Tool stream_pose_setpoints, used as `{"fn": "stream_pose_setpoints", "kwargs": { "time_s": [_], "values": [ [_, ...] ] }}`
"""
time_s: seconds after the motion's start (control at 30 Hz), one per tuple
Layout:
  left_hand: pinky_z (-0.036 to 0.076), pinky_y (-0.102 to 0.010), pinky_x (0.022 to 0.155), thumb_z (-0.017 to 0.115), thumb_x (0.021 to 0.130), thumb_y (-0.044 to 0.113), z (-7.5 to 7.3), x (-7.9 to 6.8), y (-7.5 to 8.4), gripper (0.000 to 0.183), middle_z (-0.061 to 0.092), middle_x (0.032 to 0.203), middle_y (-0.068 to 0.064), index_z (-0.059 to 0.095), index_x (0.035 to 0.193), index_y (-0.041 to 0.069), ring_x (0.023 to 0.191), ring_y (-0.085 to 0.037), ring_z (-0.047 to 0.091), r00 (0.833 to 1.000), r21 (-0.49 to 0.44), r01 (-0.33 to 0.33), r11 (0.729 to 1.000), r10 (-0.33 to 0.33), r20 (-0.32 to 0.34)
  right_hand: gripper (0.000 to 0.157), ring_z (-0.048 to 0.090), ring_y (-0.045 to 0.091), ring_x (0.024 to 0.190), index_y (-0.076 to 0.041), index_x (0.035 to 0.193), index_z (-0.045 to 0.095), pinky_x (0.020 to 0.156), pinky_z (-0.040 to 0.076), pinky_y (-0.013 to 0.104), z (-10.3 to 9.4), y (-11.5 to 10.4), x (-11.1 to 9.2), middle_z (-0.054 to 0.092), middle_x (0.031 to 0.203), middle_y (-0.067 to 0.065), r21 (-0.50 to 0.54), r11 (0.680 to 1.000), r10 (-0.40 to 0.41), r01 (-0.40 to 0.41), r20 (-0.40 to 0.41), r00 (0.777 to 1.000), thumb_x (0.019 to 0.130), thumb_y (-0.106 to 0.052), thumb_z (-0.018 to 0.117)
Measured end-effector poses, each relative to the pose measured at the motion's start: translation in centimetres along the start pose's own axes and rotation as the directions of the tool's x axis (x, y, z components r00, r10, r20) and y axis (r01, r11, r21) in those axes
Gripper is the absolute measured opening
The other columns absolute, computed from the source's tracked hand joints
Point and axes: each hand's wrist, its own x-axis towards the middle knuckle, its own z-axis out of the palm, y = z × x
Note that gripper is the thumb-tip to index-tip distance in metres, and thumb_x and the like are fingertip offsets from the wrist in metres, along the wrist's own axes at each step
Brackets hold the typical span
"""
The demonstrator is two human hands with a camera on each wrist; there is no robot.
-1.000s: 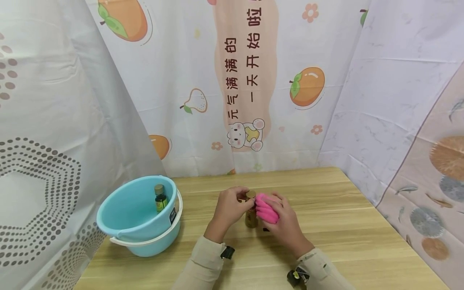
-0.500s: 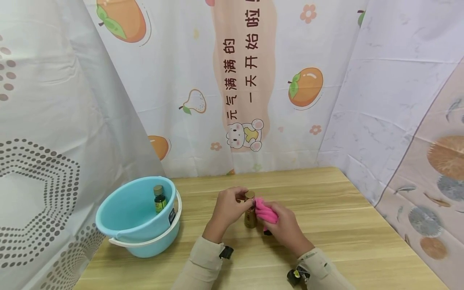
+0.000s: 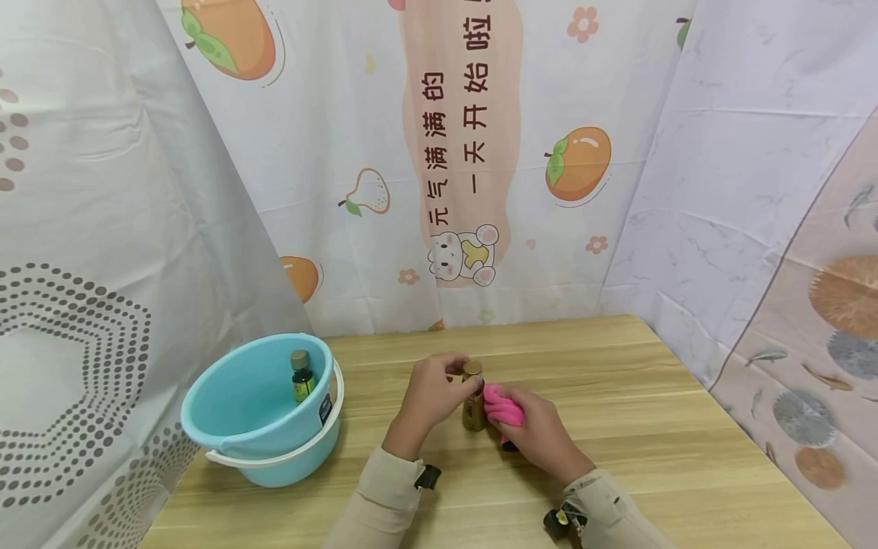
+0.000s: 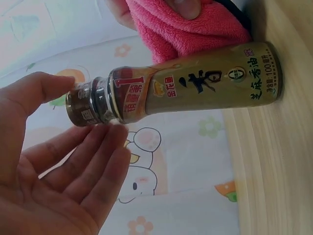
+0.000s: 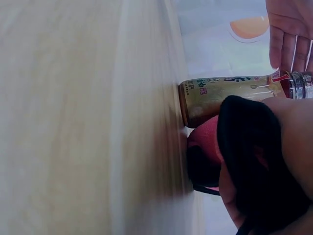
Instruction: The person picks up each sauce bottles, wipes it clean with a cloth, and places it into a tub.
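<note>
Near cuffs: beige sleeves [image 3: 380, 484], a black wrist device [image 3: 428, 478] at the left one.
Work surface: wood-grain table [image 3: 658, 465], running from the near side to the backdrop.
Right hand [image 3: 549, 436]: curled round the bunched cloth, pinching it.
Pink cloth [image 3: 504, 406]: black-edged; held low, apparently touching the right side of the bottle.
Sesame oil bottle [image 4: 205, 83]: upright on the table, between the hands, right of the bucket; capped.
Left hand [image 3: 430, 396]: thumb and fingers pinch the bottle at the cap [image 4: 79, 105] and neck, remaining fingers spread.
Wiping, as judged: lay the cloth flat on the glass; use even strokes, neck to base. Turn the bottle by its cap to present each face.
Caution: low side pressure could slide or tip the base; steady the neck against it. Avoid dragging the stiffer edging across the label.
Left bucket [image 3: 291, 460]: light blue, white handle; one small dark bottle [image 3: 302, 381] stands inside, at the right.
Far backdrop [image 3: 391, 259]: fruit-printed sheet.
</note>
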Motion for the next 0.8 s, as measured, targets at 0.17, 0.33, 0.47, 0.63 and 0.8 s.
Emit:
{"fn": "stream_pose_setpoints", "kwargs": {
  "time_s": [0.17,0.33,0.47,0.63,0.8],
  "values": [
    [0.061,-0.031,0.076,0.085,0.085,0.044,0.17,-0.08,0.13,0.038,0.076,0.098,0.002,0.078,0.108,0.013,0.088,-0.012,0.073,0.997,0.03,-0.015,0.999,0.017,-0.08,0.039,0.066,0.001,0.078,-0.028,0.125,0.07,0.069,0.059,0.021,-0.02,0.0,-0.05,0.073,0.106,-0.007,-0.012,1.0,-0.002,0.002,-0.006,1.0,0.089,-0.023,0.084],
    [0.06,-0.026,0.073,0.086,0.085,0.038,0.25,-0.05,0.12,0.028,0.077,0.093,0.001,0.079,0.1,0.016,0.082,-0.009,0.072,0.994,0.029,-0.032,0.999,0.035,-0.105,0.039,0.068,0.005,0.084,-0.027,0.124,0.071,0.072,0.06,0.023,-0.04,-0.23,-0.05,0.074,0.108,-0.006,-0.018,1.0,-0.014,0.013,-0.043,0.999,0.088,-0.023,0.085],
    [0.061,-0.025,0.073,0.086,0.086,0.034,0.16,-0.07,0.17,0.025,0.078,0.094,0.0,0.08,0.1,0.015,0.082,-0.009,0.073,0.994,0.024,-0.032,0.999,0.035,-0.101,0.038,0.069,0.008,0.086,-0.025,0.121,0.072,0.073,0.06,0.024,0.0,-0.51,-0.04,0.074,0.107,-0.004,-0.017,0.999,-0.04,0.038,-0.089,0.995,0.087,-0.02,0.087],
    [0.061,-0.025,0.073,0.086,0.087,0.033,0.01,-0.06,0.19,0.026,0.079,0.096,0.001,0.081,0.103,0.014,0.082,-0.009,0.074,0.995,0.033,-0.032,0.999,0.034,-0.09,0.042,0.072,0.011,0.092,-0.019,0.121,0.072,0.077,0.063,0.029,-0.07,-0.78,-0.04,0.075,0.111,-0.001,-0.008,0.995,-0.103,0.103,-0.172,0.98,0.083,-0.012,0.088],
    [0.061,-0.024,0.074,0.085,0.087,0.032,-0.1,0.0,0.14,0.027,0.079,0.097,0.001,0.081,0.106,0.013,0.084,-0.009,0.074,0.997,0.012,-0.031,0.999,0.032,-0.069,0.045,0.073,0.016,0.101,-0.018,0.126,0.071,0.083,0.061,0.023,-0.17,-0.81,0.08,0.075,0.121,0.002,0.035,0.979,-0.184,0.198,-0.241,0.953,0.085,-0.008,0.086]
  ]
}}
